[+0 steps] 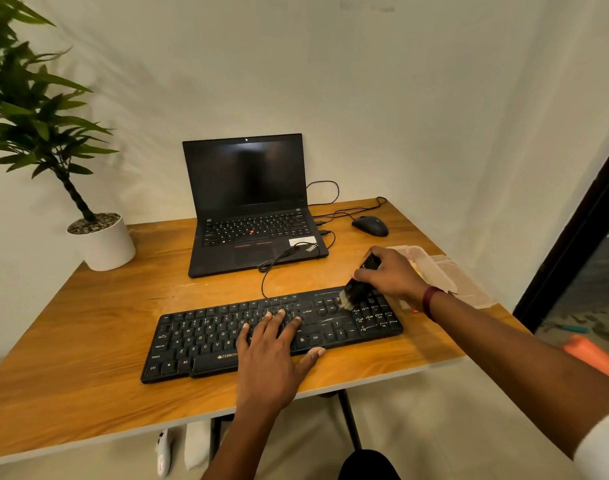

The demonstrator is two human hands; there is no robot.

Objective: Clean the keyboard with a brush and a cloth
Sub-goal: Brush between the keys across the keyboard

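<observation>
Risks first. Right hand [389, 275] works just beside the clear plastic container [445, 276] at the right edge of the wooden desk [88, 341]. A wide sweep of the wrist could nudge the container toward that edge. The thin black cable [265, 271] loops from the keyboard up over the palm rest of the open black laptop [247, 209]. If the keyboard slides, the cable could be tugged. Loosened dust could land on the desk or be flicked toward the laptop rather than being carried off. The left hand may also be pressing keys, though the laptop screen is dark.

Positions. The black full-size plastic keyboard [199, 344] lies flat near the front of the desk, slightly angled. The left hand [272, 355] rests flat on its middle keys with fingers straight and spread and the thumb at the front edge, so it looks to be steadying the board and gripping nothing.

The right hand is curled around the short black-handled brush with pale bristles [355, 293]. The bristles touch the keys at the upper right, between the navigation block and the number pad.

Cloth not clearly seen — something yellowish shows in the container behind the right hand, but I cannot tell what it is. Judged stage: brushing in hand, wiping not yet done.
</observation>
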